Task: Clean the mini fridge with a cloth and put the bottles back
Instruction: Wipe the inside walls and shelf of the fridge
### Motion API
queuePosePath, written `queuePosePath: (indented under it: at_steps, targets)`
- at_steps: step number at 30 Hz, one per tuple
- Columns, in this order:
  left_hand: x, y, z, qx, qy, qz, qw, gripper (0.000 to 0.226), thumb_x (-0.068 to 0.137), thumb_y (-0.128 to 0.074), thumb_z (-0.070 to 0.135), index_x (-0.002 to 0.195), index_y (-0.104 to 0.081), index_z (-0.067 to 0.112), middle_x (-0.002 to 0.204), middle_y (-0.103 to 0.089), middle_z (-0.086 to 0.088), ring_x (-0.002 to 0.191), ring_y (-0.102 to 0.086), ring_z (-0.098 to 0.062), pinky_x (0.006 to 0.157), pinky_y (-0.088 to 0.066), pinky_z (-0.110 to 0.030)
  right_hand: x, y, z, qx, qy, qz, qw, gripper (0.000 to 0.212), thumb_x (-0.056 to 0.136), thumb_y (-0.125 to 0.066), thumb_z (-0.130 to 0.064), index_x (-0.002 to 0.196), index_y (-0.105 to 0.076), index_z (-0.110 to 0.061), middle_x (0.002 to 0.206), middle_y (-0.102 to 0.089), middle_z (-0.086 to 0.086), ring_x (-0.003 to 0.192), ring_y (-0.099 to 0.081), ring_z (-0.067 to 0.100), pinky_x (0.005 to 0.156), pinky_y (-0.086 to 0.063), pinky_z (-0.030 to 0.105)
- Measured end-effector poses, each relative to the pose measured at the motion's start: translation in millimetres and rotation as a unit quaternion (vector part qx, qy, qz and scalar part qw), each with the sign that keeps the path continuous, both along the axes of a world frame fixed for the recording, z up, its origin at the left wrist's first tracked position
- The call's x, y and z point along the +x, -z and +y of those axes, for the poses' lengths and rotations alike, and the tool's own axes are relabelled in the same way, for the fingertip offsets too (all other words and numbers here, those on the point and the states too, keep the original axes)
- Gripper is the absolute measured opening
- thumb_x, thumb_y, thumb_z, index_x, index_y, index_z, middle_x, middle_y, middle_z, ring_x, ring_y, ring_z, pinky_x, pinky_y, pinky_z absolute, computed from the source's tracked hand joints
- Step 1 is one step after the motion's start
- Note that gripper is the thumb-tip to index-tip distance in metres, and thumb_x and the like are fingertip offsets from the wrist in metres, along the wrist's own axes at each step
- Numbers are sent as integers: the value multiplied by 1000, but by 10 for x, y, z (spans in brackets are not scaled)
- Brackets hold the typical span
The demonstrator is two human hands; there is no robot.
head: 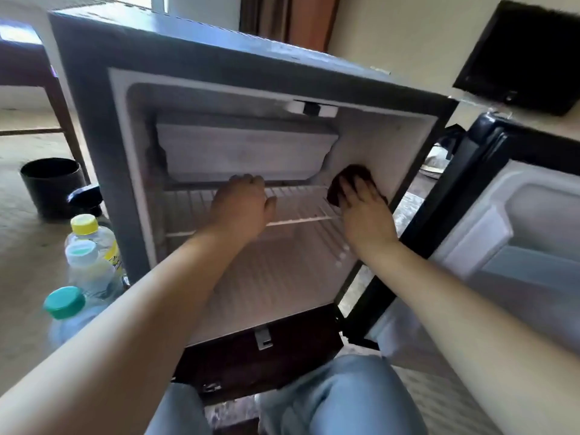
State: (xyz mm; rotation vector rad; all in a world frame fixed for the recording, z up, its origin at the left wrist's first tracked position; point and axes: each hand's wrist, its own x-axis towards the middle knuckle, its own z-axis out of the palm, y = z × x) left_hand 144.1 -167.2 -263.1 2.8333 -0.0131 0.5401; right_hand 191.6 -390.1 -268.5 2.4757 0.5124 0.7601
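The mini fridge [103,98] stands open in front of me, its white inside holding no bottles. My right hand [364,211] presses a dark brown cloth [351,177] against the fridge's right inner wall, fingers spread over it. My left hand [241,205] rests on the white wire shelf [301,211], fingers curled over its back part below the freezer box [248,152]. Three plastic bottles stand on the floor left of the fridge: one with a yellow cap [84,223], one with a pale green cap [82,253], one with a teal cap [64,302].
The fridge door [518,233] hangs open at the right. A black bin [51,186] sits on the carpet at far left, with a dark table leg [67,127] behind it. A black appliance [521,54] rests on the counter at upper right. My knees in jeans [332,400] are below.
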Motion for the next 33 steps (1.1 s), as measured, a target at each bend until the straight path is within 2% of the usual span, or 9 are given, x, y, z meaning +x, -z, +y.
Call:
queuePosePath:
  at_steps: [3,8,10,16,20,23,25,28,33]
  targets:
    - [112,150,84,5,-23,-25,999,40,94,-45,34,119,-54,5,117,-58,-18,109,-52,-35,87,-42,-39,55,71,32,-20,-14,57,998,48,75,-33,-9,99,-72,4,114,-67,21,102,-64,40,92,-48,51]
    - [144,239,52,27,-49,-29,998,44,95,-40,33,117,-57,0,118,-58,-21,110,-52,-36,101,-33,-42,293,-604,-13,2,-5,-115,993,44,84,-43,-10,122,-62,-1,127,-60,19,114,-58,38,104,-39,50]
    - [147,233,72,10,-57,-13,998,46,95,-39,36,120,-55,1,121,-56,-21,114,-49,-36,104,-31,-41,358,-644,93,-12,45,-117,992,47,84,-37,-10,125,-59,-1,129,-58,20,117,-56,38,106,-37,50]
    - [152,208,91,-17,-58,6,998,47,95,-38,37,124,-51,2,124,-53,-20,116,-46,-35,99,-36,-38,290,-169,202,-152,62,31,986,53,73,-27,-14,90,-77,-11,107,-71,12,100,-65,32,91,-51,40]
    - [154,198,66,-15,-65,6,998,45,94,-39,36,122,-51,2,124,-53,-21,117,-47,-36,98,-35,-38,334,-504,272,-204,35,-31,978,48,78,-32,-14,98,-76,-13,110,-69,8,104,-63,29,95,-49,38]
    - [143,184,55,-8,-65,5,998,45,95,-40,34,122,-51,1,123,-54,-22,115,-48,-36,96,-36,-39,394,-861,342,-227,84,-67,968,57,90,-17,-12,135,-50,-2,142,-46,18,133,-40,34,112,-30,45]
    - [130,181,71,-6,-62,9,998,45,95,-40,34,122,-51,1,123,-54,-22,115,-49,-37,96,-37,-39,325,-967,341,-172,86,-62,979,54,91,-24,-12,137,-50,-8,144,-46,13,133,-42,29,109,-33,39]
    - [111,172,88,-12,-50,3,999,43,94,-42,32,120,-53,-1,120,-55,-23,114,-49,-37,95,-37,-39,113,-943,129,-124,77,-67,987,51,76,-32,-14,103,-75,-15,112,-70,6,100,-66,24,87,-52,33]
    - [92,167,86,-18,-47,-2,999,42,94,-43,32,120,-53,0,121,-55,-23,114,-50,-37,95,-37,-38,-429,-1009,-157,-31,38,-77,996,35,79,-48,4,107,-68,2,116,-63,19,104,-57,38,83,-50,43]
